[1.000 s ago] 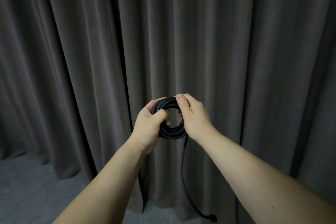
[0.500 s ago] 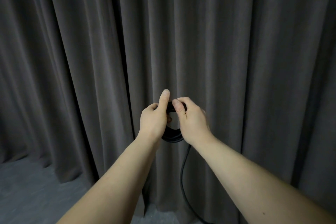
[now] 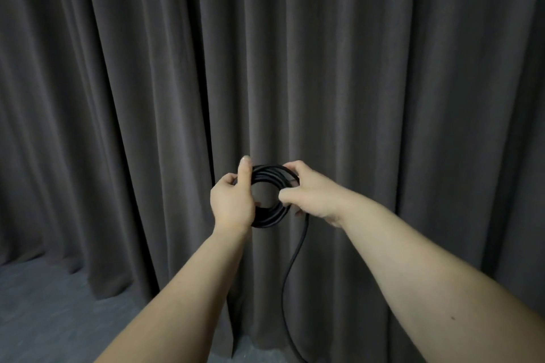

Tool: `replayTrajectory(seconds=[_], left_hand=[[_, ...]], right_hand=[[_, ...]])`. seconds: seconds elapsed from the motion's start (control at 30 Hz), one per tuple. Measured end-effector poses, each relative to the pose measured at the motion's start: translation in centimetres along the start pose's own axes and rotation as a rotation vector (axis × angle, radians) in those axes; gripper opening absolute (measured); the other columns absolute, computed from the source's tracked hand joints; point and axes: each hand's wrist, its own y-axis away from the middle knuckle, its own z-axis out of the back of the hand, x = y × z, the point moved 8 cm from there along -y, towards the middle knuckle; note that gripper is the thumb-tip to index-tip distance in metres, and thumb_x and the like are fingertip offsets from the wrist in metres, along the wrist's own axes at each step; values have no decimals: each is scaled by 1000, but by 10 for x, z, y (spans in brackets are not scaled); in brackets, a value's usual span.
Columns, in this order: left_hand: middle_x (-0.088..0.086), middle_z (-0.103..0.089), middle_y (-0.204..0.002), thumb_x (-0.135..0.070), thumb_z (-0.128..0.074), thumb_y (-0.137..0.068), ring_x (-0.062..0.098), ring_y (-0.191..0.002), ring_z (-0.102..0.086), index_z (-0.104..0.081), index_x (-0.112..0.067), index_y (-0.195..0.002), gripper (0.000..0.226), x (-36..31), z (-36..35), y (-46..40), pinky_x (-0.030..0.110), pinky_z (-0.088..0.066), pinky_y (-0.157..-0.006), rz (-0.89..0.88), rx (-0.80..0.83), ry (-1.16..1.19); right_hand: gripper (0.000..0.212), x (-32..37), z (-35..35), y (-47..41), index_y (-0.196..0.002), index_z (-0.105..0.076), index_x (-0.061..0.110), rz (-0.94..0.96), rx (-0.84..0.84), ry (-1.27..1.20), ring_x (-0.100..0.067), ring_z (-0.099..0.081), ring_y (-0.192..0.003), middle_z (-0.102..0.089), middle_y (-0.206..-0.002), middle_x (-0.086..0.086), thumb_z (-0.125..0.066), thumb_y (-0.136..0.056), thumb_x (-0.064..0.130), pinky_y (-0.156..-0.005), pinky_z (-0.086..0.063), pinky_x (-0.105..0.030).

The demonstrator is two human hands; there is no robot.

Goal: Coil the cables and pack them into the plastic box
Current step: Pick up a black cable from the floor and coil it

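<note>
Both hands hold a coiled black cable (image 3: 269,216) between them — the left hand (image 3: 233,203) grips its left side, the right hand (image 3: 309,193) pinches its right side — its loose end hanging below the right hand.

place: curtained indoor room, studio-like, exact type unclear | backdrop: dark grey pleated curtain (image 3: 383,82) spans the whole view, hangs down to the floor | floor (image 3: 44,312): grey carpet-like surface, bottom left | light: dim
</note>
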Motion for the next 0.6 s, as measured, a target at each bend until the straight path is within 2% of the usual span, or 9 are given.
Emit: replayTrajectory(seconds=[0.07, 0.1, 0.17, 0.23, 0.3, 0.37, 0.43, 0.53, 0.6], left_hand=[[-2, -42, -48, -62, -60, -82, 17, -48, -44, -45, -15, -60, 54, 0, 9, -8, 34, -41, -56, 9, -54, 50], [-1, -41, -49, -68, -59, -75, 20, -52, -43, -45, -15, -60, 57, -1, 13, -13, 38, -43, -59, 10, -78, 60], [3, -38, -56, -75, -57, -67, 23, -58, -40, -45, -14, -64, 63, -3, 20, -19, 43, -46, -62, 6, -101, 50], [2, -36, -55, -74, -56, -68, 22, -55, -39, -42, -15, -64, 61, -6, 24, -21, 43, -45, -61, -7, -108, 52], [1, -37, -54, -70, -56, -73, 17, -47, -42, -41, -15, -63, 58, -4, 26, -22, 39, -44, -60, -8, -117, 54], [2, -39, -54, -67, -56, -78, 13, -42, -45, -42, -14, -65, 56, 0, 27, -22, 37, -45, -61, -4, -118, 48], [0, -39, -51, -66, -56, -80, 14, -42, -43, -42, -15, -64, 55, 7, 27, -19, 38, -45, -62, 13, -103, 41], [-5, -37, -48, -61, -57, -85, 14, -46, -39, -40, -14, -64, 54, 15, 23, -14, 38, -44, -63, 15, -52, 25], [-2, -35, -52, -68, -57, -77, 16, -50, -37, -45, -8, -69, 62, 14, 20, -11, 39, -44, -63, 0, -14, 24]], right_hand=[[61, -11, -4, 2, -125, -39, 23, -62, 43, 3, -18, -63, -72, -63, -89, -7, -58, -67, 17, -57, -49, -31], [48, -19, -6, 2, -120, -42, 19, -97, 47, -19, -18, -64, -68, -63, -87, -9, -56, -75, 10, -54, -48, -28], [21, -28, -9, 5, -100, -53, 12, -150, 61, -38, -15, -60, -60, -63, -78, -10, -50, -84, -2, -49, -43, -22], [16, -32, -11, 6, -80, -60, 10, -171, 94, -1, -14, -56, -60, -62, -71, -7, -51, -86, -2, -48, -43, -20], [15, -32, -8, 3, -76, -64, 7, -182, 87, 145, -17, -57, -64, -63, -73, -8, -55, -87, 5, -53, -47, -26], [18, -25, 8, -2, -87, -66, 4, -166, -55, 461, -29, -64, -77, -66, -86, -14, -54, -92, 17, -64, -51, -32], [23, -2, 32, 3, -93, -66, 6, -76, -353, 649, -35, -64, -89, -67, -93, -16, -50, -95, 22, -68, -47, -29], [24, 30, 55, 18, -95, -71, 12, 226, -680, 392, -33, -65, -85, -72, -86, -11, -49, -96, 22, -73, -51, -33], [20, 33, 57, 18, -94, -75, 18, 314, -710, 101, -30, -67, -80, -74, -80, -8, -55, -93, 21, -78, -54, -39]])
